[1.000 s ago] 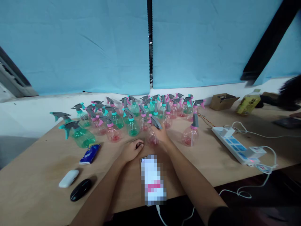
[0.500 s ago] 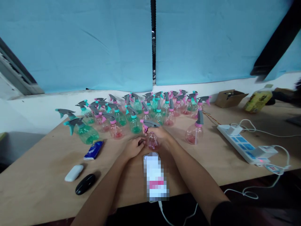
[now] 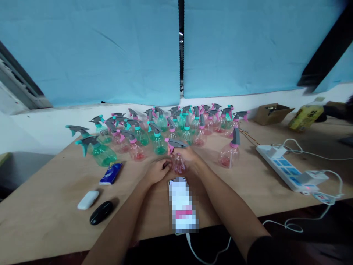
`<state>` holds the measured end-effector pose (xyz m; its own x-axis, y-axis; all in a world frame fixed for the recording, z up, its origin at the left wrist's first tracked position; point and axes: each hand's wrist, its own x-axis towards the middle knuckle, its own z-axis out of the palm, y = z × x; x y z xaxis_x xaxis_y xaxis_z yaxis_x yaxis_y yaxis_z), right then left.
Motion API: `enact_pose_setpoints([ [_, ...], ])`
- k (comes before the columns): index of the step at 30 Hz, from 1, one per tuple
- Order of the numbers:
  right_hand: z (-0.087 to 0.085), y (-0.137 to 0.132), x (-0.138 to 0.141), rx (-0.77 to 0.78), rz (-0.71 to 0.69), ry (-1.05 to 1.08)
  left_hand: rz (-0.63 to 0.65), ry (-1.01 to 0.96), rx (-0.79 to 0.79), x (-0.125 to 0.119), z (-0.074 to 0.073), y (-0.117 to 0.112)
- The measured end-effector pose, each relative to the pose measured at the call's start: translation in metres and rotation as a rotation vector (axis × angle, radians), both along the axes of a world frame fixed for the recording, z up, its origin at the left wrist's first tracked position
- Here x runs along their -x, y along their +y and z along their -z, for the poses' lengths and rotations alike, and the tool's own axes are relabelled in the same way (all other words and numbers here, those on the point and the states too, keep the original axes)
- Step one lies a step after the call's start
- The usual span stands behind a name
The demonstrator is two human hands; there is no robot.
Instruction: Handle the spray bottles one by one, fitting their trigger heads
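Note:
A small pink spray bottle (image 3: 178,163) with a grey and pink trigger head stands on the wooden table (image 3: 55,191) just beyond a phone (image 3: 182,205). My right hand (image 3: 190,156) is wrapped round its neck and head. My left hand (image 3: 156,171) is curled beside the bottle's left side, touching its base. Behind them stand several pink and green spray bottles (image 3: 157,141) in a loose crowd, with one pink bottle (image 3: 229,154) apart to the right.
A blue packet (image 3: 110,173), a white case (image 3: 88,199) and a black case (image 3: 101,212) lie at the left. A power strip (image 3: 284,167) with chargers and cables lies at the right. A cardboard box (image 3: 271,113) and a yellow bottle (image 3: 305,116) sit at the back right.
My right hand has drawn the pink bottle nearer and turned its head to point left. My left hand has closed in on the bottle's base. The view has shifted slightly.

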<state>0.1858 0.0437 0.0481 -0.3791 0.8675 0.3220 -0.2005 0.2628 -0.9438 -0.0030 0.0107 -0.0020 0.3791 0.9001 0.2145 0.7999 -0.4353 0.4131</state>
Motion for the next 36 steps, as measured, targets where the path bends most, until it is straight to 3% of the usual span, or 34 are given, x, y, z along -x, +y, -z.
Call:
enact_pose_setpoints([
  [4, -0.004, 0.0005, -0.0018, -0.033, -0.092, 0.012, -0.007, 0.008, 0.002, -0.0001, -0.0004, 0.0],
  [9, -0.0017, 0.0031, -0.0031, -0.002, -0.059, -0.049, -0.017, 0.024, -0.001, -0.0005, -0.0011, 0.0],
  [17, 0.0, 0.0019, -0.0027, -0.043, -0.048, 0.056, -0.019, 0.014, -0.002, -0.0004, -0.0003, 0.0001],
  [25, 0.0056, 0.0047, -0.0004, -0.005, 0.063, -0.023, 0.002, 0.017, -0.003, -0.0011, -0.0014, -0.0002],
  [32, 0.001, 0.0018, -0.0013, -0.048, -0.031, 0.082, -0.005, -0.006, -0.001, -0.0005, 0.001, 0.0011],
  [36, -0.0006, -0.0009, -0.0031, -0.071, -0.003, 0.027, 0.006, -0.006, 0.002, 0.0002, 0.0021, 0.0021],
])
